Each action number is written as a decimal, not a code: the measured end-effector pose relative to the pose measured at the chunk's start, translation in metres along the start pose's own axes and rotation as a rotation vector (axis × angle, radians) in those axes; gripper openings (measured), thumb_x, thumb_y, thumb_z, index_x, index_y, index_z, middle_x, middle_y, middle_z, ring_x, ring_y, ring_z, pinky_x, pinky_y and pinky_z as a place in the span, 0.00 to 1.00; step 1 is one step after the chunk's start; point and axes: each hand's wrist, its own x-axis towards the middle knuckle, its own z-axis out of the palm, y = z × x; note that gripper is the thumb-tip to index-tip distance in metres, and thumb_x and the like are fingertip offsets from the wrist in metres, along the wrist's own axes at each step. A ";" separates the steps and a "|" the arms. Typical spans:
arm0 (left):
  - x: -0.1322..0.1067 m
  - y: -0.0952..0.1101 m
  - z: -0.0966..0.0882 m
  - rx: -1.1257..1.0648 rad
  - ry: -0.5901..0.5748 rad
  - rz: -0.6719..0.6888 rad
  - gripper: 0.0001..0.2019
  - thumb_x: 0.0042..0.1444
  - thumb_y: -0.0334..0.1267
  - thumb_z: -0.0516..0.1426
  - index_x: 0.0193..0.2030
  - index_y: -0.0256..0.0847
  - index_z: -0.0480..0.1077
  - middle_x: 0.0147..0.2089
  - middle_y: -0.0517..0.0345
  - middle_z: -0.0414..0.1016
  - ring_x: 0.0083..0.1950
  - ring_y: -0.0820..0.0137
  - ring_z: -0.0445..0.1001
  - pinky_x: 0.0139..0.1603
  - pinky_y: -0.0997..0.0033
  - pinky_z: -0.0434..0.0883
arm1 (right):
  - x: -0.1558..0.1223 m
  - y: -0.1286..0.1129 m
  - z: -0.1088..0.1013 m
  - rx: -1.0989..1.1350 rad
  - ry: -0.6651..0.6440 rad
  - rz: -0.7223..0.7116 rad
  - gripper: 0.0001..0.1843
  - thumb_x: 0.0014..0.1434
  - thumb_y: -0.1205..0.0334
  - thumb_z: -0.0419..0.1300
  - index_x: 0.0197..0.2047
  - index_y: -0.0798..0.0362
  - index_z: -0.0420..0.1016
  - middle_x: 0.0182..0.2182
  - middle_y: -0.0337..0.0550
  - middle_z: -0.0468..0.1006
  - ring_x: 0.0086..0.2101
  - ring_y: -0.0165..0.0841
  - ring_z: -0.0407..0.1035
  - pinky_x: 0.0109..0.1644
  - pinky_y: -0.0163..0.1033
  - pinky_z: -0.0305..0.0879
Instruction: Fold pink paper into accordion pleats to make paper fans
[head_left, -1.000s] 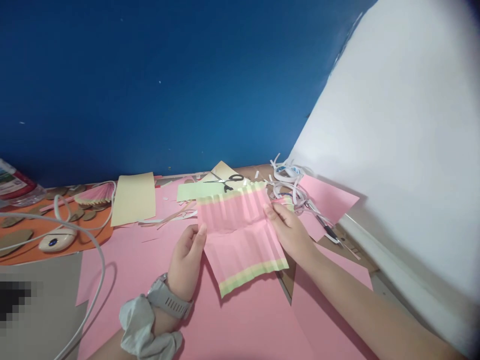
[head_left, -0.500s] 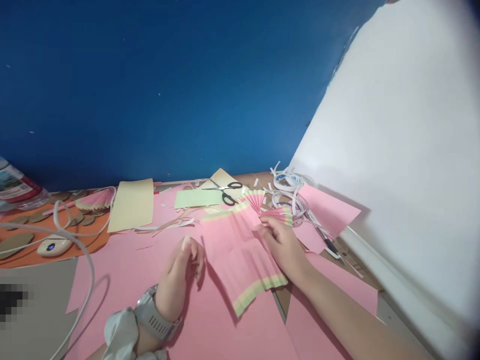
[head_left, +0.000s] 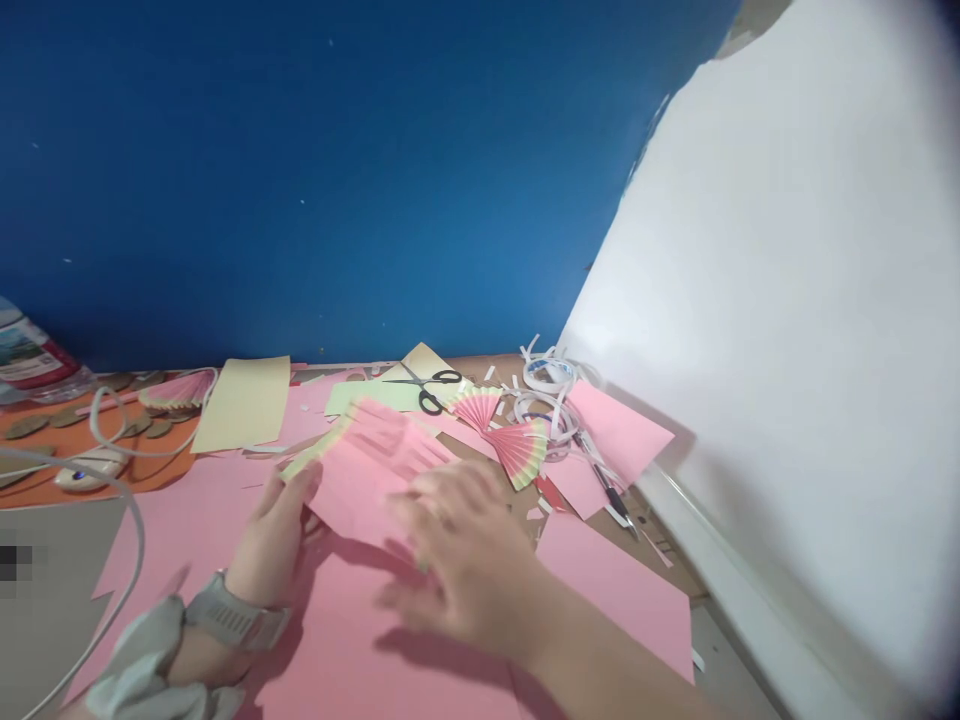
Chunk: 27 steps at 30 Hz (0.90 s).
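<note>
My left hand (head_left: pixel 274 525), with a grey watch at its wrist, pinches the near-left corner of a creased pink sheet of paper (head_left: pixel 356 485) with a yellow-green border. The sheet is lifted and tilted above larger pink paper (head_left: pixel 360 620). My right hand (head_left: pixel 465 560) is smeared by motion over the sheet's right part, hiding that edge; whether its fingers grip the paper is unclear. Just beyond lies a pleated pink paper fan (head_left: pixel 517 450) with yellow-green rims, spread in two wings. Black-handled scissors (head_left: pixel 427 385) lie partly open behind the sheet.
At right are a tape roll (head_left: pixel 547 375), white paper strips (head_left: pixel 540 420), a pen (head_left: pixel 615 500) and a white board (head_left: pixel 787 350). Yellow paper (head_left: pixel 244 405), another pleated fan (head_left: pixel 178 390), a white device (head_left: pixel 91 470) with a cable and a bottle (head_left: pixel 37 360) stand left.
The bordered sheet has moved left and turned. My left hand, empty before, has taken its corner. My right hand has shifted left and nearer, uncovering the pleated fan.
</note>
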 end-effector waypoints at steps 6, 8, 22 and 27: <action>0.007 0.035 -0.034 0.170 0.024 0.331 0.10 0.48 0.43 0.60 0.36 0.47 0.66 0.33 0.66 0.67 0.38 0.70 0.65 0.46 0.73 0.62 | -0.002 -0.006 0.036 -0.148 -0.227 0.056 0.13 0.50 0.71 0.57 0.42 0.58 0.68 0.42 0.53 0.70 0.40 0.43 0.62 0.50 0.49 0.53; 0.010 0.036 -0.043 0.433 -0.243 0.450 0.15 0.37 0.41 0.66 0.35 0.45 0.73 0.39 0.58 0.73 0.47 0.59 0.65 0.53 0.66 0.60 | 0.000 0.005 0.036 0.019 -0.213 0.092 0.07 0.53 0.72 0.55 0.37 0.56 0.68 0.36 0.49 0.71 0.37 0.39 0.63 0.47 0.47 0.55; -0.001 -0.005 -0.048 0.353 -0.238 0.215 0.07 0.44 0.42 0.63 0.29 0.44 0.76 0.27 0.58 0.76 0.30 0.66 0.70 0.31 0.75 0.68 | 0.005 0.030 0.016 0.728 0.060 0.537 0.10 0.60 0.54 0.54 0.36 0.52 0.69 0.31 0.38 0.71 0.29 0.31 0.66 0.32 0.34 0.62; -0.001 -0.009 -0.049 0.448 -0.263 0.169 0.10 0.49 0.46 0.60 0.26 0.42 0.71 0.23 0.60 0.71 0.26 0.70 0.67 0.28 0.76 0.64 | 0.006 0.038 0.027 0.754 0.124 0.593 0.10 0.61 0.55 0.54 0.32 0.52 0.66 0.28 0.37 0.68 0.31 0.30 0.65 0.35 0.34 0.63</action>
